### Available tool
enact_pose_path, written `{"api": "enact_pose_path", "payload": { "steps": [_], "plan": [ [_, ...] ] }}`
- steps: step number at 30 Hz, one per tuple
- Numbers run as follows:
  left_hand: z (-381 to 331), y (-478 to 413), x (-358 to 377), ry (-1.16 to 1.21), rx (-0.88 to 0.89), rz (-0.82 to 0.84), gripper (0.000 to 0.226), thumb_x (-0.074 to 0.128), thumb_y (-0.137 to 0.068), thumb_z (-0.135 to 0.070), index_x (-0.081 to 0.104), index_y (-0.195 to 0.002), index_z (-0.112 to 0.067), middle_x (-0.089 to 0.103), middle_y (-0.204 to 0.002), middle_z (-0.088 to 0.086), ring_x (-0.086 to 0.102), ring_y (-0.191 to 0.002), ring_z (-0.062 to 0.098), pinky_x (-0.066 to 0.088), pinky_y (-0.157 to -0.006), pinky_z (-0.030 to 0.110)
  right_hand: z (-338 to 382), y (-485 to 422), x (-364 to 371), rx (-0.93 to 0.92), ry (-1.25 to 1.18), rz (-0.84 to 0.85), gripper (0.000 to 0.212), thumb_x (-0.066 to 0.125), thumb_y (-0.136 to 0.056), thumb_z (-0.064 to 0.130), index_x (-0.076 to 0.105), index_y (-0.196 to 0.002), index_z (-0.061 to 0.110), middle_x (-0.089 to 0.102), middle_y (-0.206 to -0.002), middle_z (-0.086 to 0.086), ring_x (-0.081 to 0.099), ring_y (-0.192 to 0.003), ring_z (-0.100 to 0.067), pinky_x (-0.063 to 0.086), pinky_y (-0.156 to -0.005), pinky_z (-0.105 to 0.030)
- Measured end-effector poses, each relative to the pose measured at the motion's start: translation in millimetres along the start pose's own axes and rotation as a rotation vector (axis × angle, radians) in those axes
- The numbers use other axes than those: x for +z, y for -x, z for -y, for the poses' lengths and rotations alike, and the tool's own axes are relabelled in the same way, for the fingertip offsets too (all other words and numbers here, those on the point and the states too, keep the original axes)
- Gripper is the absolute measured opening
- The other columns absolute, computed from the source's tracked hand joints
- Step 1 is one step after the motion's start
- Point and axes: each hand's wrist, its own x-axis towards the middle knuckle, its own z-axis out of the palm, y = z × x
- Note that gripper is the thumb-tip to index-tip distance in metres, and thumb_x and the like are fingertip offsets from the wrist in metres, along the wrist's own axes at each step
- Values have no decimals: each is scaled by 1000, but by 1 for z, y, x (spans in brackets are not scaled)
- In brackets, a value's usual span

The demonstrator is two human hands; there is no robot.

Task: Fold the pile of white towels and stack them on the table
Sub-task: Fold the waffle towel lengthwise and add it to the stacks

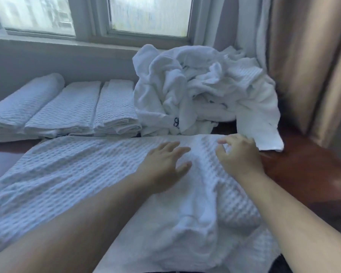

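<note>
Dark red-brown desk, glossy wood; bare strip along right edge and a small patch at far left, the rest under cloth.

Spread towel, white waffle weave, lying flat across near half of desk; far edge fairly straight, near right part bunched into soft ridges, near edge hanging toward the wearer.

Unfolded pile, one heap of white towels, crumpled, at back right against window sill and curtain; one flap trailing to right desk edge. Dark stitched mark on one fold, unreadable.

Folded stacks, three in a row at back left, waffle texture, oblong, touching side by side; rightmost just beside the heap.

Left hand flat on spread towel, fingers straight and splayed, pressing. Right hand just beside it, fingers loosely curved above the cloth, gripping nothing.
</note>
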Motion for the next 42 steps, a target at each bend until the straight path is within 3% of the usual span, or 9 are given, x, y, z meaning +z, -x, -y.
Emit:
{"api": "enact_pose_path", "payload": {
  "steps": [3,8,12,15,18,22,30,35,42],
  "plan": [
    [-12,-17,19,-27,-9,96,71,22,-89,-79,25,-152,-46,16,-166,-7,7,-152,16,6,-121,47,-32,-10,-14,347,19,46,41,50,-96,24,58,-135,15,55,-133,-14,50,-111,-35,45,-87,-35],
    [-5,-23,32,-83,-56,35,84,10,-76,-86,24,-149,-47,14,-166,-8,7,-152,15,4,-120,45,-39,-24,-23,815,-879,289,43,43,-98,32,73,-107,3,74,-95,-15,66,-78,-28,54,-66,-34],
    [-6,-24,32,-92,-82,31,88,5,-75,-86,23,-151,-45,12,-168,-6,6,-153,15,4,-121,45,-35,-19,-21,654,-1019,525,30,55,-102,21,78,-107,4,72,-108,-19,69,-101,-32,58,-82,-39],
    [-4,-22,31,-88,-91,27,90,-1,-77,-83,22,-153,-43,11,-168,-4,8,-154,16,8,-121,46,-27,-14,-21,418,-581,619,56,77,-84,48,69,-126,11,75,-113,-8,73,-101,-22,59,-86,-37],
    [-1,-19,30,-86,-90,15,86,0,-82,-82,23,-155,-41,12,-168,-6,9,-153,16,9,-120,46,-15,-14,-23,329,-296,638,67,69,-77,73,76,-108,15,78,-97,-4,73,-80,-12,54,-64,-24],
    [3,-16,28,-79,-103,43,83,2,-86,-79,17,-158,-40,6,-169,-6,4,-155,15,5,-123,46,-15,-14,-26,568,-698,665,46,62,-96,49,74,-106,5,79,-89,-7,77,-80,-22,63,-65,-35],
    [5,-10,24,-81,-64,15,95,-3,-76,-86,26,-155,-42,10,-168,-10,9,-153,14,9,-122,44,-12,-7,-27,329,-474,851,61,87,-57,65,80,-98,20,79,-97,-5,76,-93,-22,59,-91,-42],
    [9,-5,23,-65,-25,-30,85,6,-76,-83,37,-146,-46,25,-159,-19,18,-146,10,15,-112,37,-4,-1,-28,294,-477,1016,43,83,-74,58,76,-81,16,68,-76,-7,54,-59,-15,44,-57,-26],
    [14,-3,23,17,7,-77,87,-5,-75,-94,13,-149,-53,23,-155,-30,22,-142,7,18,-110,34,2,4,-24,297,-949,1048,53,77,-87,24,59,-133,6,65,-130,-23,67,-113,-35,55,-96,-45]
  ]
}}
